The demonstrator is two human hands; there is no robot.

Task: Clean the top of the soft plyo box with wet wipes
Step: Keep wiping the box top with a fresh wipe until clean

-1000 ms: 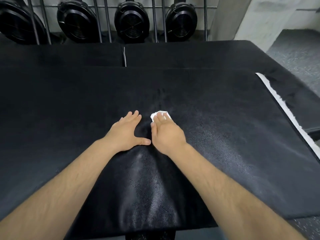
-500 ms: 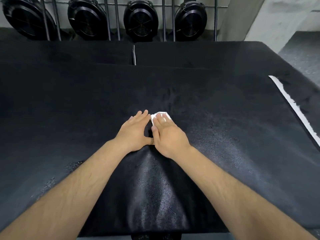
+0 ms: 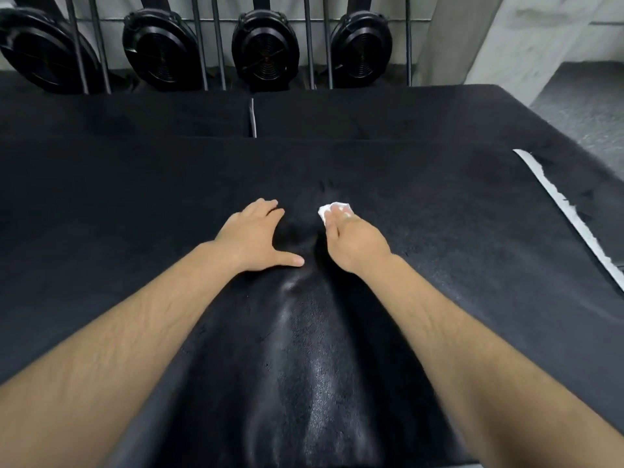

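Black vinyl covers the top of the box [image 3: 439, 265], and both hands are spread low on it near the middle. Half a second ago the two hands sat thumb against thumb. Now they have drawn apart, and a dark, slightly dented patch of the cover shows between them.

The left hand [image 3: 251, 238] lies flat with fingers straight and thumb stuck out to the side. It holds nothing and only presses on the soft surface, which looks like bracing. The right hand [image 3: 354, 244] has its fingers laid nearly flat over a small bunched white wipe [image 3: 329, 211], pinning it to the cover rather than gripping it. The wipe pokes out past the fingertips and to their left, and it sits a little farther from the left hand than it did.

A glossy band [image 3: 304, 366] runs from the near edge up between the forearms to the hands. It is probably the damp, already wiped part. The cover to the left, to the right and beyond the hands looks duller, so most of the top likely remains to be done.

The parting of the hands suggests the wiping stroke is turning rightward or outward from the middle. The cover gives under pressure, so wrinkles there may make the wipe skip.

A white strip [image 3: 570, 221] marks the right edge, and round black fans [image 3: 263, 49] stand behind.
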